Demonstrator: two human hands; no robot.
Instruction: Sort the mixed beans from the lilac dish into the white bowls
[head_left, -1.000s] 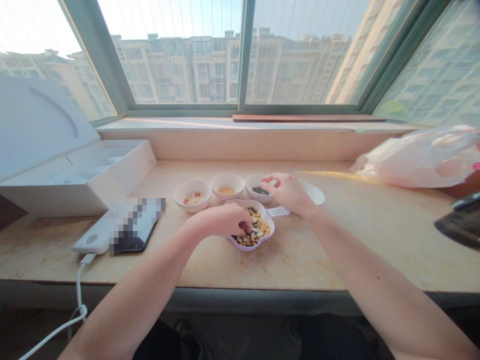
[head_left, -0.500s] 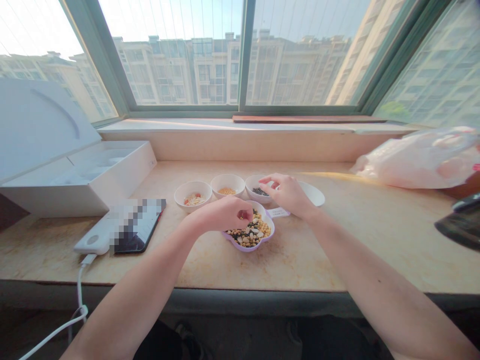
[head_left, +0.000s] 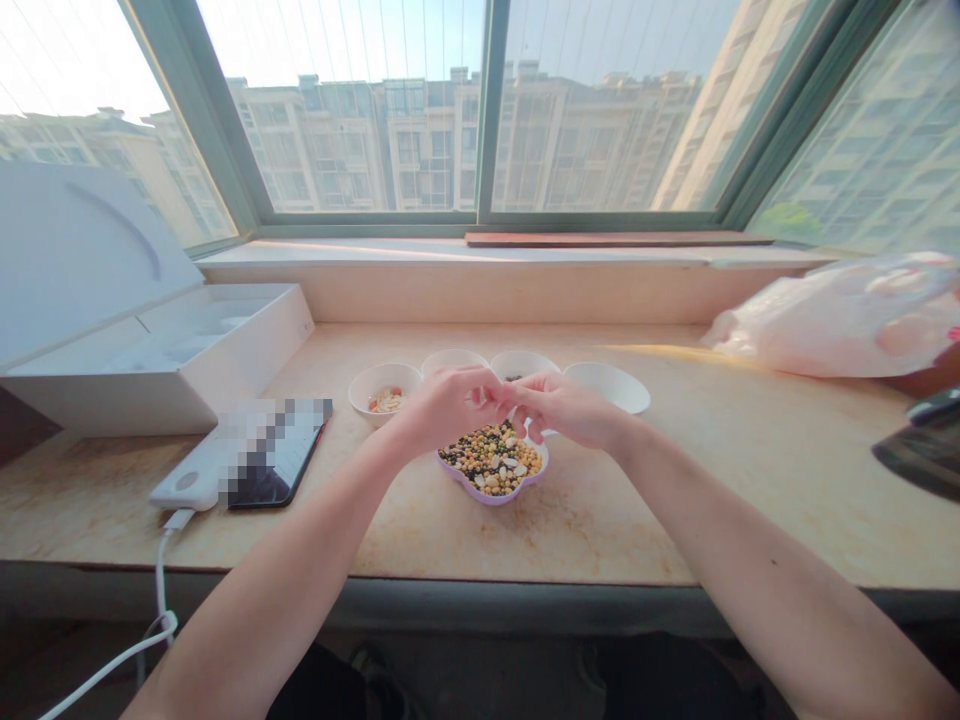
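My left hand [head_left: 459, 402] and my right hand [head_left: 568, 408] meet at the fingertips above a purple, scalloped dish [head_left: 498, 498]. Both hands have their fingers pinched together; whatever lies between them is too small or hidden to make out. The dish holds mixed yellow and black beans [head_left: 495, 462] with flat pale seeds, and its far side is covered by my hands. Just behind stand a white bowl with nuts and pale flakes [head_left: 386, 398], a second white bowl [head_left: 452, 358] and a third white bowl [head_left: 525, 360] showing some dark beans. My wrists partly block these.
To the right of the bowls rests a white oval dish [head_left: 615, 388]. On the left are an open white box [head_left: 247, 345], a phone [head_left: 281, 460] and a white power bank [head_left: 193, 468] with a cable. A plastic bag [head_left: 832, 315] lies at the right, below the window.
My right hand has moved from over the dark-bean bowl toward the left and down to meet my left hand. My left hand has lifted slightly away from the beans in the purple dish.
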